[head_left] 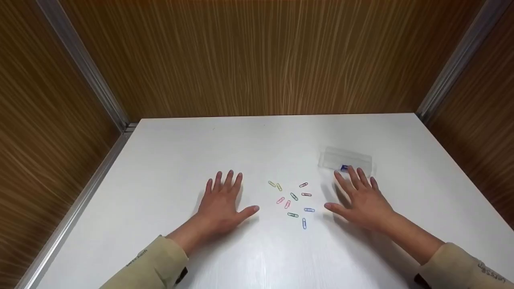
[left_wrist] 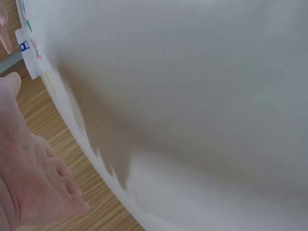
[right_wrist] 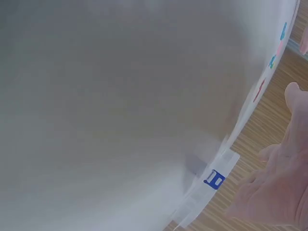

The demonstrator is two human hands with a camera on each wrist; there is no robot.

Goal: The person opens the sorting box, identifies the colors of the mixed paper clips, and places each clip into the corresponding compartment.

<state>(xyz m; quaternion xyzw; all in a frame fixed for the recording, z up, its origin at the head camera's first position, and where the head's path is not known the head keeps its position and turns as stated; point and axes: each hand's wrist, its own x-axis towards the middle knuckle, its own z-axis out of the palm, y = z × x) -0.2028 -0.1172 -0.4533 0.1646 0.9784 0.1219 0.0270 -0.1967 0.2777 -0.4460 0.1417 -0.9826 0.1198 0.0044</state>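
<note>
Several coloured paper clips lie loose between the two hands, among them a pair of yellow clips [head_left: 272, 184], pink clips [head_left: 288, 204], green clips [head_left: 294, 196], red clips [head_left: 306, 194] and blue clips [head_left: 304, 223]. Left of them is my left hand [head_left: 221, 205], palm down, fingers straight and thumb spread towards the clips. My right hand [head_left: 367, 206] mirrors it on the other side, fingers spread, holding nothing. Its fingertips overlap the near edge of a clear plastic box [head_left: 347, 155] with a blue mark in the head view. The right wrist view shows that box [right_wrist: 196, 202] beyond the fingers.
Everything lies on a white table [head_left: 192, 140]. A wood-grain panel [head_left: 257, 60] rises behind its far edge, with similar panels at left [head_left: 48, 100] and right [head_left: 474, 108]. Metal strips [head_left: 92, 76] run along the corners.
</note>
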